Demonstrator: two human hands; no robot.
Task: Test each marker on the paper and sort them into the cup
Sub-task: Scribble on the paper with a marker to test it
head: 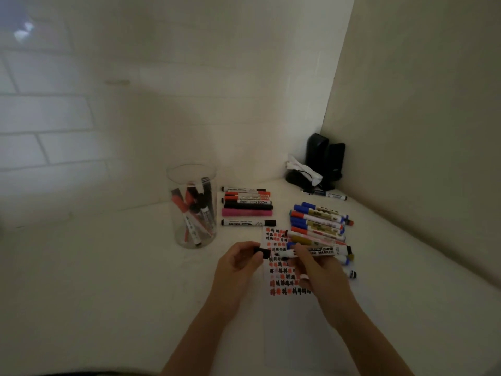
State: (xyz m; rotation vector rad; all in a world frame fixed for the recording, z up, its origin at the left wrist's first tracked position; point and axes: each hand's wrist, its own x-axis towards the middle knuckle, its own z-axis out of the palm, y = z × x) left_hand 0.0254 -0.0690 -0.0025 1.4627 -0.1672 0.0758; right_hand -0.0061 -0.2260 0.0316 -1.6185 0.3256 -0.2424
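- Right hand point(315, 264) fingers grip an uncapped marker point(320, 251) over the scribbled paper point(282, 283); left hand point(238, 263) pinches its black cap point(261, 251).
- Testing step, or just finished; next likely recapping, then dropping it into the cup point(192, 204), far left on the counter point(108, 280).

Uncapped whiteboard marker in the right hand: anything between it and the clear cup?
Nothing on the table does. The left hand, holding the black cap, lies between the white-barrelled marker and the clear plastic cup.
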